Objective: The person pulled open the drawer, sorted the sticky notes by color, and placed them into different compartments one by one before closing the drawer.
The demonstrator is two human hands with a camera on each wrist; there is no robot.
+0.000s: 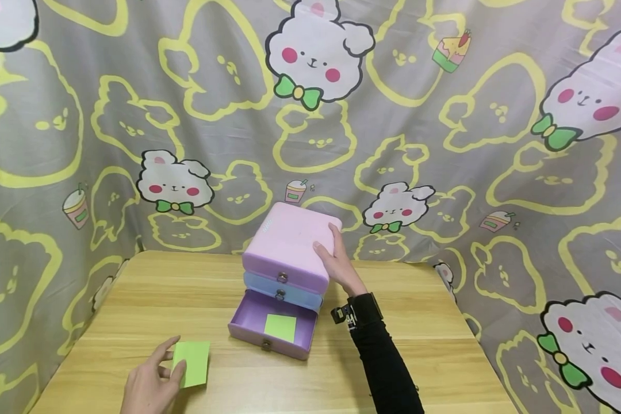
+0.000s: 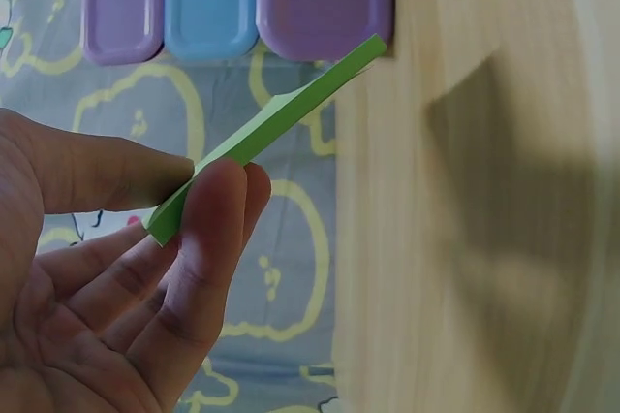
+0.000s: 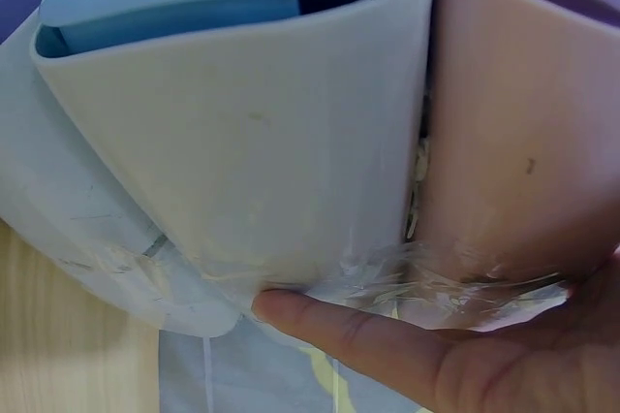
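Observation:
My left hand [image 1: 152, 376] pinches a green sticky note pad [image 1: 191, 363] between thumb and fingers, to the left of a small drawer unit. In the left wrist view the pad [image 2: 281, 117] appears edge-on, raised above the wooden surface. The unit has a pink top [image 1: 292, 236], a purple upper drawer [image 1: 261, 265], a blue middle drawer [image 1: 259, 284] and a purple bottom drawer [image 1: 245, 334] pulled out. Inside that one lies another green sticky note pad [image 1: 280, 327]. My right hand [image 1: 338, 264] rests on the unit's right side, fingers nearly straight against the casing [image 3: 262, 142].
A wooden table [image 1: 409, 351] carries the drawer unit near its back edge. Behind and on both sides hangs a grey curtain [image 1: 238, 144] with cartoon rabbits. Clear tape [image 3: 465, 272] runs across the casing close to my right fingers.

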